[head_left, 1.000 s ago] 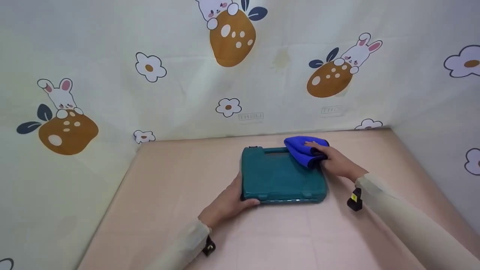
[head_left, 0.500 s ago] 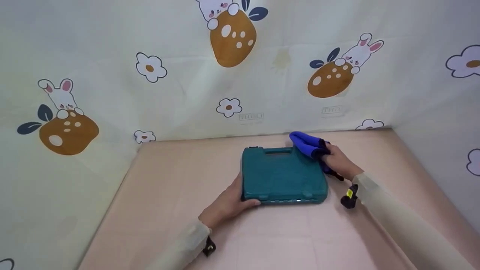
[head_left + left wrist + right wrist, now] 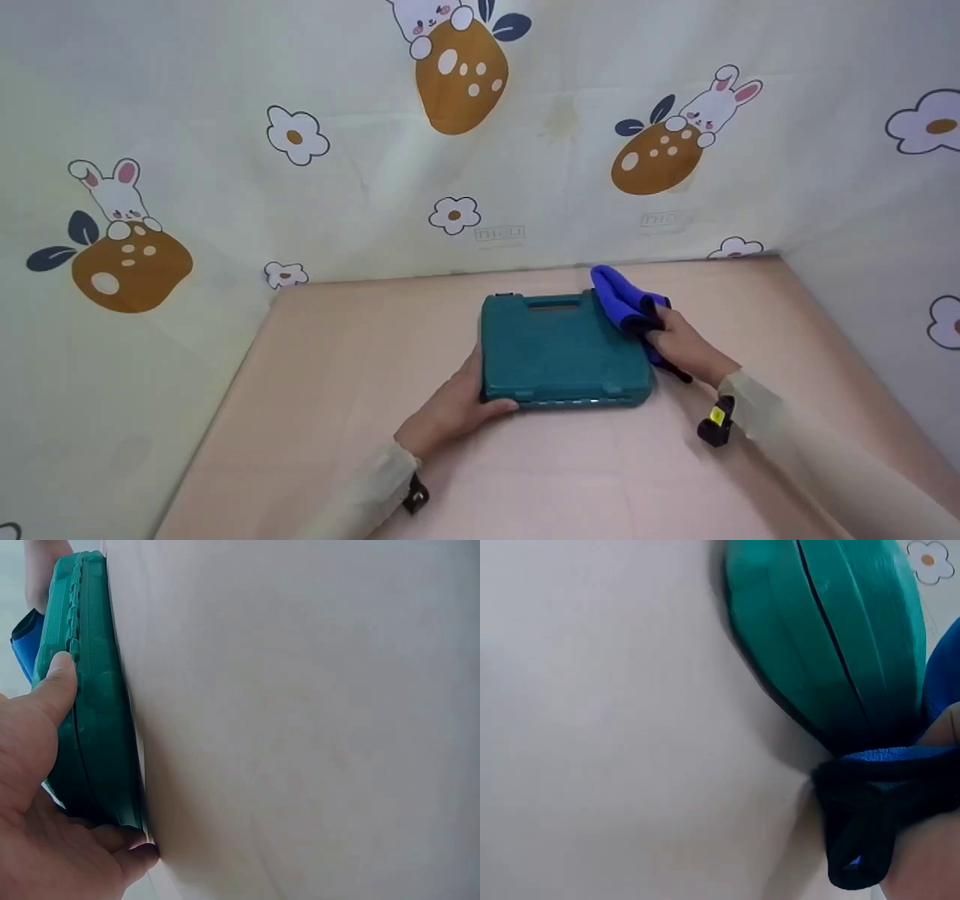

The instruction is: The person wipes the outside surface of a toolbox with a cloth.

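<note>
A green plastic carrying case (image 3: 562, 349) lies flat on the table, its handle along the far edge. My left hand (image 3: 450, 409) grips the case's near left corner; in the left wrist view the thumb (image 3: 58, 686) presses the near side with the latches, and fingers reach round the lower edge. My right hand (image 3: 690, 349) holds a folded blue cloth (image 3: 619, 296) with black edging at the case's right side. Part of the cloth overlaps the far right corner. In the right wrist view a black loop (image 3: 859, 847) hangs from the cloth beside the case's side wall.
The table wears a pale pink cover (image 3: 360, 337). Behind it and at both sides hang fabric walls (image 3: 360, 187) printed with rabbits and flowers. Each sleeve cuff carries a small black device (image 3: 716, 421).
My right hand has slid off the case's top to its right side and then a little nearer, drawing the blue cloth along. The left hand and the case stay in place.
</note>
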`<state>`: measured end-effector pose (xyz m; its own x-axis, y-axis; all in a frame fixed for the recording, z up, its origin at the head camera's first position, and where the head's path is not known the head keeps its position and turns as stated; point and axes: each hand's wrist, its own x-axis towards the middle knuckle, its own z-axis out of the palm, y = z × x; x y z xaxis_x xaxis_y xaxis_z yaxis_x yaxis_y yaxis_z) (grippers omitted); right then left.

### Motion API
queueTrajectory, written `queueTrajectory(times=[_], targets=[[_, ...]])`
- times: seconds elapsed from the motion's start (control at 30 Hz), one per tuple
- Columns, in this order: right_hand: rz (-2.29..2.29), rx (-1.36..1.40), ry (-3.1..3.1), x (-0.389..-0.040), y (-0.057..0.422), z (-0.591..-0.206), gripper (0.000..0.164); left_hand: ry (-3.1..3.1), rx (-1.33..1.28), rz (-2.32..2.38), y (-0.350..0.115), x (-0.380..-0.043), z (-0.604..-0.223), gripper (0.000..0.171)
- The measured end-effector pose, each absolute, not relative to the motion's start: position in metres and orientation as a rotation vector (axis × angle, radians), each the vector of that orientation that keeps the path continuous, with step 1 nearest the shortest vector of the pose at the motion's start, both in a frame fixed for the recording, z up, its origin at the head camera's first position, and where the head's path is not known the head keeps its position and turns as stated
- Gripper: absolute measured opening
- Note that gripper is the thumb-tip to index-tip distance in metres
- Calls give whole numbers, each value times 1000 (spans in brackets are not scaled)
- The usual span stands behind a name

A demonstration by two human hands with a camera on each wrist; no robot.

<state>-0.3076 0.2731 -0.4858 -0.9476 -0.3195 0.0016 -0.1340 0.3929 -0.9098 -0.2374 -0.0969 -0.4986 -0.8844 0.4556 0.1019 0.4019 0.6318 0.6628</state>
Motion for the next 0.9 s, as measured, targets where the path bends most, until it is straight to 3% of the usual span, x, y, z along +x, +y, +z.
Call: queueTrajectory(times=[0.9], targets=[[-1411,-482,2556,-271,279,-483,54,2767,809,1121,-96,-241,-500,111]])
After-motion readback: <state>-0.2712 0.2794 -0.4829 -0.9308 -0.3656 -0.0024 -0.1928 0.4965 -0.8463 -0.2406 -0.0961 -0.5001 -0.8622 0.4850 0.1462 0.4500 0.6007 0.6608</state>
